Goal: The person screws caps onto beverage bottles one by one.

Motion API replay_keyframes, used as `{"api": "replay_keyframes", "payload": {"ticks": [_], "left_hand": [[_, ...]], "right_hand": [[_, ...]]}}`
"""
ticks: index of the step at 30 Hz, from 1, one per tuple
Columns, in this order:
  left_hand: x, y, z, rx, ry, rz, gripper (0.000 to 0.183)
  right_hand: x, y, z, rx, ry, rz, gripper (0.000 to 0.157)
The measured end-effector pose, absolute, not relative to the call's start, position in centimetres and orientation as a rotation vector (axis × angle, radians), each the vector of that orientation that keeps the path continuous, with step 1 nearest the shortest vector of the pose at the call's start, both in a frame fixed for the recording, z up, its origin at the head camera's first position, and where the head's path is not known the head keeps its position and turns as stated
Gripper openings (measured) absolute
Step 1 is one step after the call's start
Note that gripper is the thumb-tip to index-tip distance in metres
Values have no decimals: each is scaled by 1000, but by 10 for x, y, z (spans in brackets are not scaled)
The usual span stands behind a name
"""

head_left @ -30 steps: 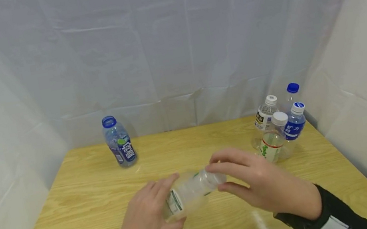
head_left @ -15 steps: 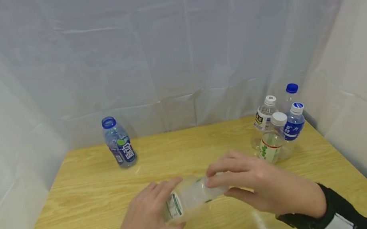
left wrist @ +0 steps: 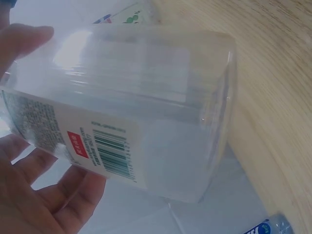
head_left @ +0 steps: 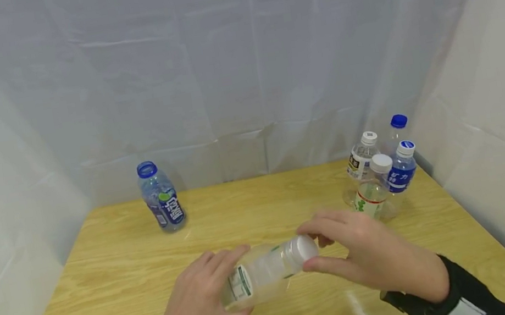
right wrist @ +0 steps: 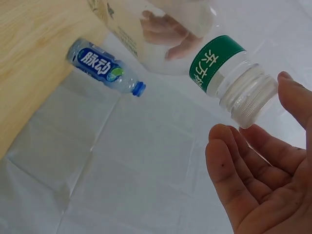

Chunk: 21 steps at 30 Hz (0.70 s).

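Note:
A clear plastic bottle [head_left: 263, 270] lies tilted in mid-air over the table, its neck pointing right. Around its lower body curls my left hand [head_left: 200, 297]; the left wrist view shows a barcode label [left wrist: 109, 153] facing that palm. My right hand [head_left: 362, 245] is at the neck, thumb and fingertips on opposite sides of the white cap [head_left: 306, 247]. In the right wrist view, a green band [right wrist: 214, 63] with white characters wraps the bottle below the neck.
A blue-tinted bottle [head_left: 163, 203] with an uncapped blue mouth stands at the back left. Several capped bottles stand grouped at the back right, among them one with a red-and-green label [head_left: 369, 199] and one with a blue label [head_left: 401, 177]. White sheeting [head_left: 228, 72] encloses the wooden table [head_left: 125, 268].
My right hand's fingers have shifted around the cap and drawn back toward its end, so the white cap top now shows. The left hand keeps its grip on the bottle.

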State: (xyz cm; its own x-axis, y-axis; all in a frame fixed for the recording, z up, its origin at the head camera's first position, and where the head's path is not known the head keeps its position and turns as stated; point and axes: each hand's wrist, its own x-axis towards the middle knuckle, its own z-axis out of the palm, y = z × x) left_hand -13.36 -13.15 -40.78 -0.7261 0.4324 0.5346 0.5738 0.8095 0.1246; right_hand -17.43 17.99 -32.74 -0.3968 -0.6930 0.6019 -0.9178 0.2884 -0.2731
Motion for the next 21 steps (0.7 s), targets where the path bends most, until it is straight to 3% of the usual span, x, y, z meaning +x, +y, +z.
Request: {"api": "replay_keyframes", "payload": {"ticks": [7,21], "left_hand": [[-132,-130,-407,-749,-2512,-393,102],[-130,-129,-407,-774,-2598,-486,96]], "right_hand": [[-169,184,-327,1514,-2238,732,34],[-170,185,-329,1710,-2074,736,48]]}}
